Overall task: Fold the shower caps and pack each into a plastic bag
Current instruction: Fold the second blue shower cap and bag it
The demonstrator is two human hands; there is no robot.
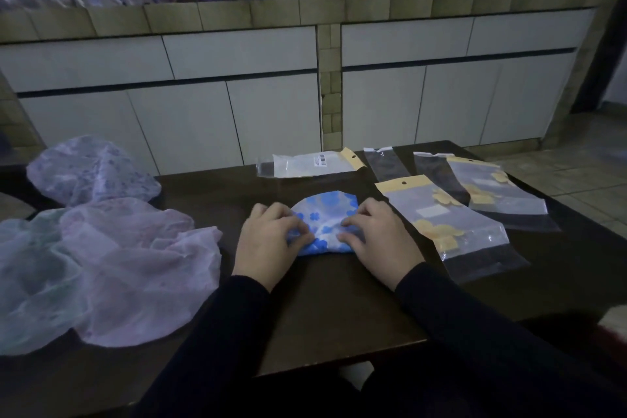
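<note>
Centrally on the dark wooden surface (325,309), the white shower cap with blue flowers (322,214) lies folded; left hand (266,241) and right hand (376,237) each have a curled-finger grip pinching its edges.

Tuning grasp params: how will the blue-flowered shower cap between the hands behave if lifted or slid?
Probably floppy: the blue-flowered shower cap is creased and bunched where the left hand and right hand pinch it. Likely very light, since it looks thin like the loose caps crumpled beside it. It may spring open once released, and could slide easily on the smooth dark table.
</note>
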